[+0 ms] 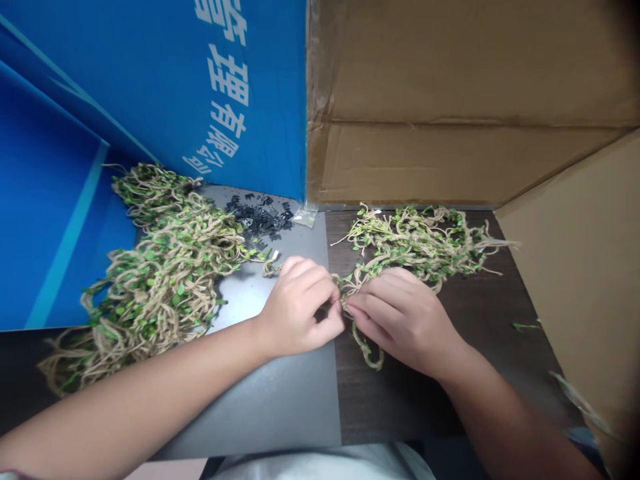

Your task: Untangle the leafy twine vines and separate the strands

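My left hand and my right hand meet near the middle of the table, thumbs and fingertips pinched together. Between them runs a strand of leafy jute twine, tan cord with small green leaves. A loop of it hangs below my right fingers, and its exact hold inside the fingertips is partly hidden. Just beyond my right hand lies a pile of similar twine. To the left, past my left forearm, a larger heap of leafy twine spreads over the table.
Small black scraps lie at the back beside a clear plastic piece. A blue panel with white characters and tall cardboard walls enclose the table. A grey mat adjoins the dark wood surface. A green sprig lies right.
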The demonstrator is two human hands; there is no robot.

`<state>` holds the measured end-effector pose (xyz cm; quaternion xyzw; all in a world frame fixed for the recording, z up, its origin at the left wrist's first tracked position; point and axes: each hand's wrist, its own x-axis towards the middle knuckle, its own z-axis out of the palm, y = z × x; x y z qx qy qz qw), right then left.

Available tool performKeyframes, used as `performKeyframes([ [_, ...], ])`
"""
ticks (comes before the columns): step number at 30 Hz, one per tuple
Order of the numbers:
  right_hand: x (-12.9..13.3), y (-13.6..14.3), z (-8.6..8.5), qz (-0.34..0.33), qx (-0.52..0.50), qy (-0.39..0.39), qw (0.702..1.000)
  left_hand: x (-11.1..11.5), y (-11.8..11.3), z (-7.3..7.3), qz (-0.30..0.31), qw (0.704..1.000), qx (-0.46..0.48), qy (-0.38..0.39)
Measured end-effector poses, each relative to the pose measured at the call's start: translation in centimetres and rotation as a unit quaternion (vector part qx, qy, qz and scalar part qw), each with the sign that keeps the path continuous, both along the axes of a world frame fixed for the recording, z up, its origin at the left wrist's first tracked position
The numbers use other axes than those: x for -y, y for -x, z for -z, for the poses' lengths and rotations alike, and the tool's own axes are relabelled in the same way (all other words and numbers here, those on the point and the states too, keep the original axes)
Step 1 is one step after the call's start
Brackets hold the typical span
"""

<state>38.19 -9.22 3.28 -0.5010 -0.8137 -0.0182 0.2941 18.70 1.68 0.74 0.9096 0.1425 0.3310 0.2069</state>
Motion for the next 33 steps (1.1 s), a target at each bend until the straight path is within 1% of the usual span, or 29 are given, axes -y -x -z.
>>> performKeyframes([
  [6,-0.25,0.34,0.08,-0.008,0.024,0.021,0.999,0.07,0.11,0.04,0.010,0.999,-0.011,-0.029],
  [11,-0.32,0.63,0.34,0.005,0.042,0.013,0.999,0.13,0.11,-0.02,0.011,1.000,-0.017,-0.024],
  [18,-0.23,0.42,0.50,0.008,-0.002,-0.013,1.000,0.04,-0.05,-0.46,0.004,0.999,0.001,0.039],
  [24,-0.09,0.38,0.54,0.016,-0.079,-0.009,0.997,0.01,-0.01,-0.54,0.009,0.998,0.027,0.058],
  [26,-0.05,0.40,0.56,0.022,-0.091,-0.008,0.996,-0.01,0.01,-0.47,0.009,0.998,0.032,0.060],
  [29,-0.05,0.35,0.57,0.023,-0.075,-0.004,0.997,-0.09,0.03,-0.42,0.003,0.998,0.026,0.055],
  [33,-0.16,0.21,0.57,0.005,-0.026,-0.007,1.000,-0.13,0.01,-0.40,0.007,0.999,0.015,0.049],
])
